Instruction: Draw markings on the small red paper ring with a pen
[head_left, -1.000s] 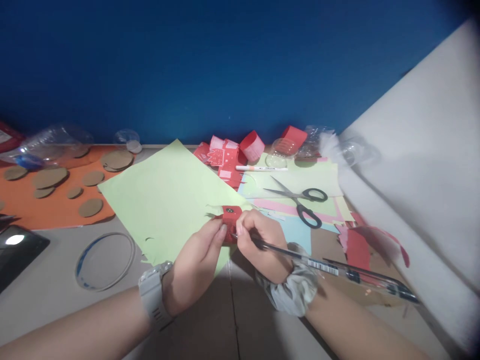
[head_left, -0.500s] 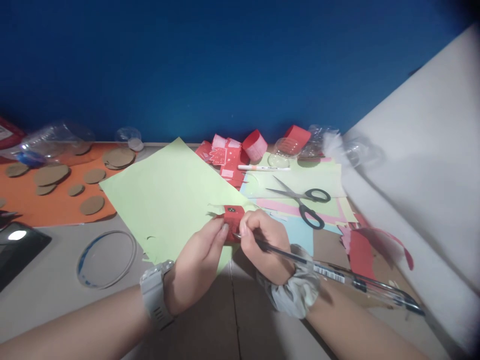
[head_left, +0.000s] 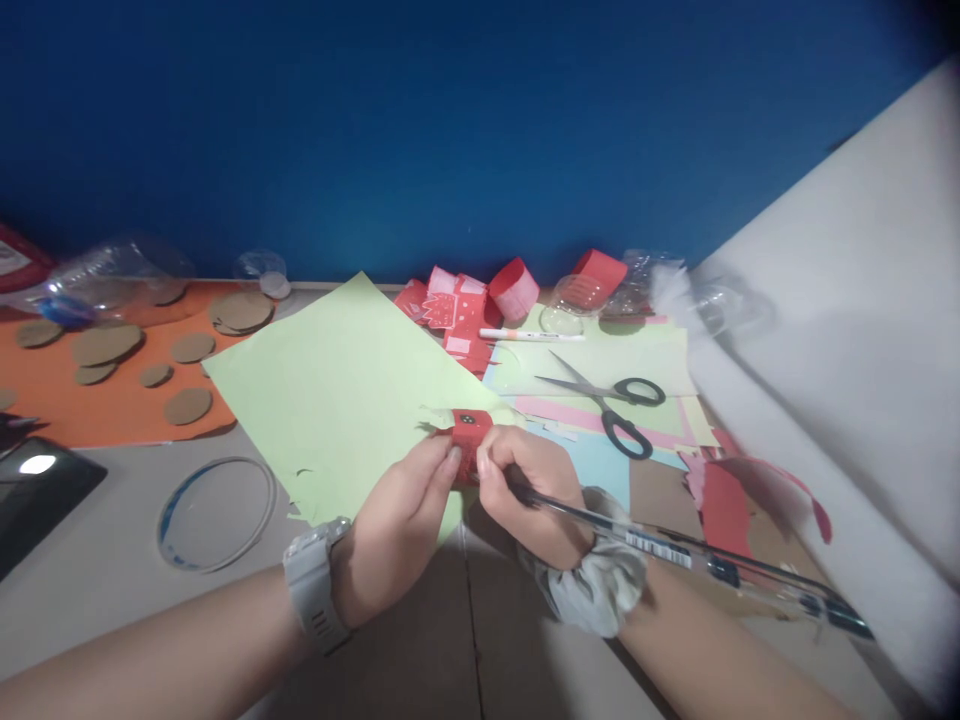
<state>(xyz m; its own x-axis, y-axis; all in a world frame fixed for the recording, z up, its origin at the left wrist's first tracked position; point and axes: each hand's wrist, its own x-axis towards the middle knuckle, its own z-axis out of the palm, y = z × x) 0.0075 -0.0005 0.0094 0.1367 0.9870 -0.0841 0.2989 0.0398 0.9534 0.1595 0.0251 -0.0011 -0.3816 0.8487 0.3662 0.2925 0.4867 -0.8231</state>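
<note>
Between my hands is a small red paper piece (head_left: 471, 424) with a dark drawn mark on it and a pale green strip at its left side. My left hand (head_left: 405, 505) pinches it from the left, thumb pressed on its face. A black-and-clear ballpoint pen (head_left: 660, 548) is gripped in my right hand (head_left: 532, 495), its shaft slanting back over the wrist. The pen's tip is hidden by my right fingers, close to the red paper. Beneath both hands lies a large light green sheet (head_left: 330, 385).
Black-handled scissors (head_left: 630, 392) lie open on coloured papers at right, near a white marker (head_left: 531, 335). Red paper rolls (head_left: 514, 290) stand along the blue wall. Cardboard discs (head_left: 109, 345) rest on orange paper at left, above a tape ring (head_left: 217, 515) and dark device (head_left: 45, 500).
The pen's rear end has swung slightly right and down, and my right fingers have shifted a little on the red paper. My left hand keeps its hold. The whole view has drifted slightly.
</note>
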